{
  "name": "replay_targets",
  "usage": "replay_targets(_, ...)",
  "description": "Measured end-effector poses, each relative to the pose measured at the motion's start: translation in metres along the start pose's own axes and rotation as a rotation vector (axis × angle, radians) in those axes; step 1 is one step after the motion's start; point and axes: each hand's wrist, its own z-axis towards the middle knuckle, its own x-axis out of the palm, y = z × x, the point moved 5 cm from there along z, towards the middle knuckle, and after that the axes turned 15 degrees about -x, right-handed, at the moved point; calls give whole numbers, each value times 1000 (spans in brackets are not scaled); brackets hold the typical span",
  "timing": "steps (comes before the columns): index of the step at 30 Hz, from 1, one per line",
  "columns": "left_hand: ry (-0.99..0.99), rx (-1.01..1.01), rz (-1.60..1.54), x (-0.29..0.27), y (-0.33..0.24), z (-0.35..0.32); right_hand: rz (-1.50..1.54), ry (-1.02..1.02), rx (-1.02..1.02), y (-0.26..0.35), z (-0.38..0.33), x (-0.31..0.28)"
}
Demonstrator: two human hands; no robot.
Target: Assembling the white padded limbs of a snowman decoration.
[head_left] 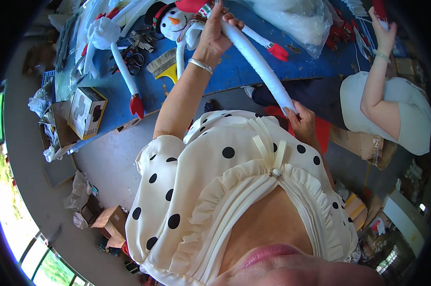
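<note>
A long white stuffed doll leg [261,62] slants across the front of my body, from the table down toward my right side. Around its upper end, near a red foot [191,5] with a patterned cuff, my left hand [216,35] is closed. The lower end is pinched between the thumb and fingers of my right hand [301,119]. Just beyond my left hand lies a snowman doll [172,24] with an orange nose and black hat. One of its thin white limbs ends in a red mitten [277,51].
On the blue table [153,95] are a wide brush [164,66], scissors [133,61], another unfinished-looking white doll [103,33], a carton [87,112] and a clear plastic bag [292,21]. To the right, a co-worker [392,105] raises a hand holding something red. Cardboard boxes [111,224] stand on the floor.
</note>
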Motion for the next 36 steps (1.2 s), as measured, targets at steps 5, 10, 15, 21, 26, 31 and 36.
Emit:
replay_targets(5, 54, 3, 53, 2, 2, 1, 10, -25, -9, 6, 0, -4)
replay_targets(10, 202, -128, 21, 33, 18, -22, 24, -22, 46, 0, -7, -7)
replay_targets(15, 226, -50, 22, 17, 7, -21, -22, -35, 11, -1, -8, -10)
replay_targets(21, 90, 64, 118, 5, -5, -19, -27, -5, 10, -3, -12, -12)
replay_targets(26, 168, 92, 181, 13, 0, -25, -4, -5, 3, -6, -16, -10)
replay_targets(31, 86, 90, 154, 20, 4, -29, -20, -18, 4, -5, -18, -11)
replay_targets(36, 137, -35, 218, -5, 25, -27, -151, -85, -92, 1, -18, -12)
